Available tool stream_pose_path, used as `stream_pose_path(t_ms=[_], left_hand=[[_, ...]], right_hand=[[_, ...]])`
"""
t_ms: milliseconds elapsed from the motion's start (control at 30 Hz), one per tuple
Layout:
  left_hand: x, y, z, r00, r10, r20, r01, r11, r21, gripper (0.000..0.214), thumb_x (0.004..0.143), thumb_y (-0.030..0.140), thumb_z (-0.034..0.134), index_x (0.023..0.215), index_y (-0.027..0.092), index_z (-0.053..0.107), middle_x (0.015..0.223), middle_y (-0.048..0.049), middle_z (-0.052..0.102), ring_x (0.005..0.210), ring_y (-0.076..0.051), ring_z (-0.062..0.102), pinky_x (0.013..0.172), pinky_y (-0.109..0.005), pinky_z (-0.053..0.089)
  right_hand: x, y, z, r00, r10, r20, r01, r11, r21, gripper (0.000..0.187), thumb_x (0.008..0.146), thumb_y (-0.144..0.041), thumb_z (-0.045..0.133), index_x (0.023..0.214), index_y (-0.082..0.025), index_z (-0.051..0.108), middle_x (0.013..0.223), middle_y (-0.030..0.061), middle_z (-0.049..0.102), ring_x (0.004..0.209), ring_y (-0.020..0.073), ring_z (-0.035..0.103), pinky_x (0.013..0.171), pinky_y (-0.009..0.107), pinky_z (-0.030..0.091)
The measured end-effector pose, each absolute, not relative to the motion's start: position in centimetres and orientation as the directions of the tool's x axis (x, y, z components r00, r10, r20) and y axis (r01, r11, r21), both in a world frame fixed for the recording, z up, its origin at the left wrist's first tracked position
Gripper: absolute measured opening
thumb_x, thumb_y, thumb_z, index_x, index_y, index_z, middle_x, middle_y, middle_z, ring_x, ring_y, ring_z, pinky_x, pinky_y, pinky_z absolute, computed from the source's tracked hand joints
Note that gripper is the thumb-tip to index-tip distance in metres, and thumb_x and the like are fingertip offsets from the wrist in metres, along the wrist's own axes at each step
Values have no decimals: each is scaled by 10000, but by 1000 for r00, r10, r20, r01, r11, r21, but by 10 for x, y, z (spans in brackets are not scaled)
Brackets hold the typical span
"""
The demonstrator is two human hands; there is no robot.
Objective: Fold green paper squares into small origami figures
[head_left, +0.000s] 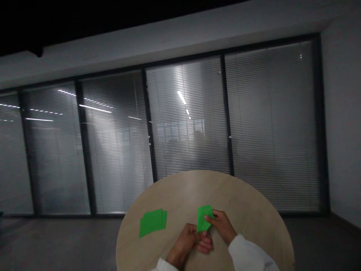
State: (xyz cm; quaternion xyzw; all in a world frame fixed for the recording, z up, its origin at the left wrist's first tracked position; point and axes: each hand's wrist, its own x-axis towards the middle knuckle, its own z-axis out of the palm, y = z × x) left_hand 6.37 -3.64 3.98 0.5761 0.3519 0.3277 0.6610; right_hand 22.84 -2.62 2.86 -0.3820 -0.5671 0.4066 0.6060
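Observation:
A small piece of green paper [203, 217], apparently folded, is held up above the table in front of me. My right hand [222, 224] pinches its right side, with the thumb lying across the face of the paper. At the lower left corner, my left hand [188, 239] grips the paper between thumb and fingers, its other fingers curled underneath. To the left of my hands, several green sheets [152, 222] lie loosely overlapped on the table.
The round wooden table [194, 184] curves away in front of me. Behind it runs a glass partition with blinds [188, 150] and dark frames. A pale wall [342, 131] stands at the right, and grey floor [70, 241] shows at the left.

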Motion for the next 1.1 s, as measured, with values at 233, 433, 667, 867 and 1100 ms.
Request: stream_pose_path(t_ms=[233, 433, 667, 867, 1100], left_hand=[[65, -34, 37, 505, 858, -90, -24, 118, 993, 514, 477, 543, 841, 635, 75, 695, 648, -126, 705, 615, -221, 669, 660, -360, 526], [66, -30, 36, 472, 881, -22, -36, 44, 998, 530, 469, 562, 833, 596, 73, 677, 597, -121, 685, 542, -212, 643, 574, -331, 494], [64, -30, 45, 356, 933, 53, -41, -41, 998, 637, 457, 658, 787, 684, 67, 721, 636, -115, 709, 557, -194, 645, 574, -301, 501], [65, -27, 43, 350, 936, 38, -24, -32, 999, 622, 446, 640, 800, 663, 63, 720, 614, -107, 699, 550, -194, 642, 572, -301, 502], [64, -24, 40, 342, 939, 35, -51, -19, 999, 582, 442, 600, 823, 672, 75, 722, 598, -88, 697, 546, -197, 650, 564, -299, 505]], right_hand=[[228, -27, 29, 1, 928, 372, -53, 372, -927, 472, 612, -596, 744, 732, -141, 703, 677, 28, 687, 645, 191, 596, 624, 280, 461], [225, -27, 30, -20, 929, 369, -64, 367, -928, 465, 602, -589, 761, 711, -143, 686, 694, 35, 695, 658, 197, 611, 643, 293, 477], [219, -28, 28, -85, 944, 320, -245, 291, -925, 612, 490, -521, 856, 951, -178, 643, 769, 49, 728, 705, 231, 676, 698, 352, 524], [221, -27, 26, -39, 952, 303, -203, 290, -935, 510, 463, -470, 873, 816, -166, 667, 712, 48, 728, 664, 221, 671, 677, 337, 521], [224, -27, 29, -13, 966, 257, -162, 252, -954, 487, 503, -559, 815, 766, -168, 694, 687, 52, 720, 672, 234, 674, 683, 346, 517]])
